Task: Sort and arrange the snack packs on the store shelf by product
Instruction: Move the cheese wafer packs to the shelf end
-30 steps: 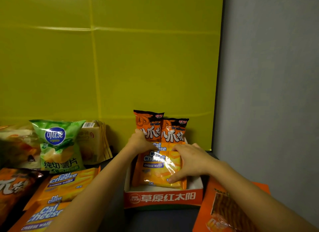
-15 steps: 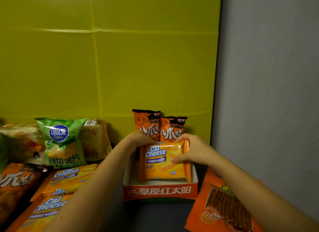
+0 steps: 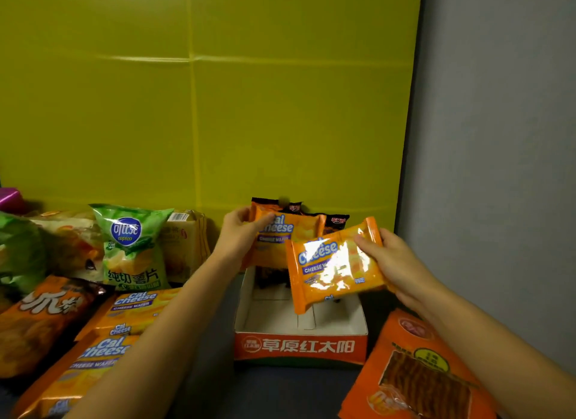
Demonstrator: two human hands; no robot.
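Well, the open cardboard box (image 3: 299, 347) sits against the yellow panel (image 3: 218, 107), its floor mostly bare. Only two dark-orange packs (image 3: 338, 222) stand at its back. Two cheese wafer packs are held above it, off the shelf. The nearer wafer pack (image 3: 330, 272) tilts, its low corner dipping just inside the box. The farther wafer pack (image 3: 290, 234) is upright in front of the dark-orange ones. Both look like strays being sorted out, and the loose wafer packs (image 3: 137, 306) lying flat at the left seem their likely home. To do it well, lift both clear of the box walls before swinging across, so the standing packs aren't knocked over. The right hand (image 3: 396, 262) pinches the nearer pack's upper right edge — thumb on the front, fingers behind. The left hand (image 3: 240, 234) grips the farther pack's top left corner — thumb in front.
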